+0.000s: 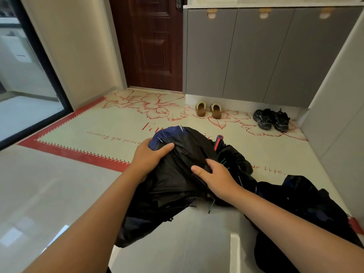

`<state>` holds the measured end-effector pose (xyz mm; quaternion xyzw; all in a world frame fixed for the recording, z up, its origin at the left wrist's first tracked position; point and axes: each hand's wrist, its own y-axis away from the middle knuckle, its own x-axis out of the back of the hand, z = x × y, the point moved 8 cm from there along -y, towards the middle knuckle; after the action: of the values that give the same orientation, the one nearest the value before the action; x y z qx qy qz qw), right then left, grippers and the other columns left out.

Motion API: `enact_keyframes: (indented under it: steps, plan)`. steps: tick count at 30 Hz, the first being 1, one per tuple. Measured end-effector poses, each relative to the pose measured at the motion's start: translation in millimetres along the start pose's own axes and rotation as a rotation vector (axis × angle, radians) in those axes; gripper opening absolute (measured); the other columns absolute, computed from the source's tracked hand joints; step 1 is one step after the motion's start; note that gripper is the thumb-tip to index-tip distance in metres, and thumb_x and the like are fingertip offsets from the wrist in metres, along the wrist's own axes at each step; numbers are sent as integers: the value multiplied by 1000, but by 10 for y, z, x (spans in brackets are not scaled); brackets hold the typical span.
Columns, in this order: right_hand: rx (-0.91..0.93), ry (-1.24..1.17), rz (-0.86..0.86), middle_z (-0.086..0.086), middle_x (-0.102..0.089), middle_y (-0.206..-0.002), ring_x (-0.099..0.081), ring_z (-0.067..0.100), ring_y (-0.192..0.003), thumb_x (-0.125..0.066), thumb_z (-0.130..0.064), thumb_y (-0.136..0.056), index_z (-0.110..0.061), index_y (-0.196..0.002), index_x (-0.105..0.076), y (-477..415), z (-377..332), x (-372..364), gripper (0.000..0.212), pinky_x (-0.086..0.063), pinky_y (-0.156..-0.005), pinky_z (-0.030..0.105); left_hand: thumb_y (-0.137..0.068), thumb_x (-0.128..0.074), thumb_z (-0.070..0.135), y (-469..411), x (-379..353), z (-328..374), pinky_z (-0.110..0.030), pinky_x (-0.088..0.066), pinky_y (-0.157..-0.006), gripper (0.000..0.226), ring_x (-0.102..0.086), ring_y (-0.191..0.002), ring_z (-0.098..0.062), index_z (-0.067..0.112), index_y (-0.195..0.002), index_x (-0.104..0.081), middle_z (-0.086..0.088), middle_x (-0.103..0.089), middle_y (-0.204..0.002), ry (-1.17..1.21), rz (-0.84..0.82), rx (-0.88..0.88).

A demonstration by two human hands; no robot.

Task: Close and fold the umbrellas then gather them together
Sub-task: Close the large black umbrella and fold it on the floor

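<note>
**Entry hall: soft canopy, stiff ribs, no bin in sight**

Where it is: the held umbrella (173, 184) sits between both hands, low over the near edge of the mat (98, 131). We cannot tell whether its hanging lower folds touch the floor (49, 194).

Grips: the left hand (151, 156) has its grip clamped on the far end, thumb over the black cloth where a blue panel shows. The right hand (216, 178) has its grip closed on the near folds, fingers dug into the fabric, thumb lying along it.

Handling, as we judge it:
- Light, easy for one hand.
- Canopy is thin, limp and slick. It slumps and bulges, so cloth alone gives a poor hold.
- The thin ribs inside are stiff and could bend or poke if squeezed crosswise.
- Best hold is probably around the whole bundle along the shaft, pressing the folds flat against the ribs, or at the handle, which we cannot see on this one.

Other umbrellas: a second umbrella (236, 160) lies just behind the right hand, red handle (219, 141) pointing up, green rib tips showing. A third umbrella (307, 203) lies crumpled on the floor to the right, near but apart.

Containers: we see no stand or basket. The grey cabinet (256, 56) has its doors closed, contents hidden. Slippers (208, 110) and black sneakers (271, 119) stand on the mat before it.
</note>
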<state>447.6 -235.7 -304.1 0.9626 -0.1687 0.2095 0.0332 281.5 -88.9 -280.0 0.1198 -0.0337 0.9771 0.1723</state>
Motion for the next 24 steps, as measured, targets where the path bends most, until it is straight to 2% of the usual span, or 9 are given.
enact_keyframes:
  steps: [3,5,7,9,11,13,18,22,24]
  plan:
    - [-47,643,141,-1,-57,-133,-57,22,-122,-50,-66,-93,-22,-141,-47,-81,31,122,65,-49,-99,40,-77,-81,41,-46,-50,-7,-26,-53,-75,36,-68,-90,-12,22,-104,-67,7,-72,-95,-73,32,-51]
    - [56,875,329,4,-46,-141,-49,25,-128,-54,-62,-91,-19,-150,-33,-67,-173,182,76,-44,-105,43,-74,-82,42,-62,-99,32,-24,-52,-76,42,-67,-88,-8,21,-107,-66,8,-71,-96,-140,36,-97]
    - [184,716,283,3,-42,-144,-46,23,-131,-60,-51,-90,-18,-152,-30,-80,-286,82,76,-42,-107,40,-74,-83,42,-51,-156,128,-19,-48,-73,44,-63,-85,-3,22,-107,-63,12,-68,-95,-202,21,-159]
    - [133,420,101,-2,-41,-146,-45,17,-133,-64,-47,-88,-23,-154,-28,-119,-224,-98,79,-42,-109,34,-73,-83,42,-29,-237,195,-14,-43,-68,45,-60,-84,2,26,-108,-60,16,-65,-94,-260,-17,-215]
    - [73,298,19,-9,-46,-140,-52,13,-127,-70,-51,-79,-33,-148,-33,-160,-151,-226,80,-47,-104,33,-73,-83,43,21,-338,229,-15,-42,-66,45,-60,-83,2,28,-108,-59,16,-65,-94,-293,-60,-256]
    - [62,254,41,-11,-54,-131,-58,12,-118,-76,-50,-72,-34,-140,-39,-193,-101,-233,79,-52,-98,35,-72,-84,42,67,-417,226,-17,-46,-70,47,-62,-84,-3,28,-110,-58,13,-66,-96,-321,-104,-268]
    - [22,75,110,-9,-65,-112,-66,13,-101,-79,-23,-76,-28,-132,-37,-224,-30,-151,70,-56,-82,31,-62,-90,40,140,-458,268,-37,-55,-95,69,-66,-103,-9,41,-118,-49,6,-67,-115,-278,-320,-253]
    - [-11,9,162,-7,-61,-113,-64,12,-102,-78,-15,-74,-28,-134,-33,-304,-27,-51,76,-53,-82,28,-67,-90,22,256,-422,388,-12,-48,-84,106,-56,-101,2,48,-144,-22,22,-50,-117,-515,-535,-247]
    - [-42,0,172,-4,-59,-115,-62,10,-99,-76,-12,-77,-26,-138,-32,-318,-18,-4,77,-52,-78,25,-73,-85,16,213,-289,355,-18,-47,-83,101,-56,-99,-6,41,-149,-24,10,-53,-122,-649,-470,-232]
